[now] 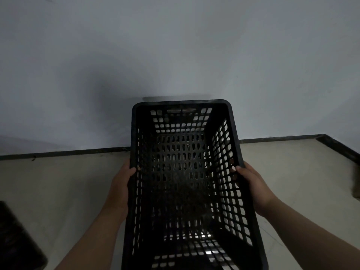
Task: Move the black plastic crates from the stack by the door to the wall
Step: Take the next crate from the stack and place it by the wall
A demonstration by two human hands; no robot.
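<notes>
A black plastic crate [182,103] with perforated walls and floor fills the middle of the view, its open top facing me and its far end close to the grey wall [175,45]. My left hand [122,184] grips its left rim, fingers curled over the edge. My right hand [251,184] grips the right rim in the same way. The crate is held above the pale floor [64,182]; its near end runs out of the bottom of the frame.
A dark skirting strip [78,152] runs along the foot of the wall and turns at the right corner [331,141]. A dark object [17,240] sits at the lower left. Something brownish [356,182] shows at the right edge.
</notes>
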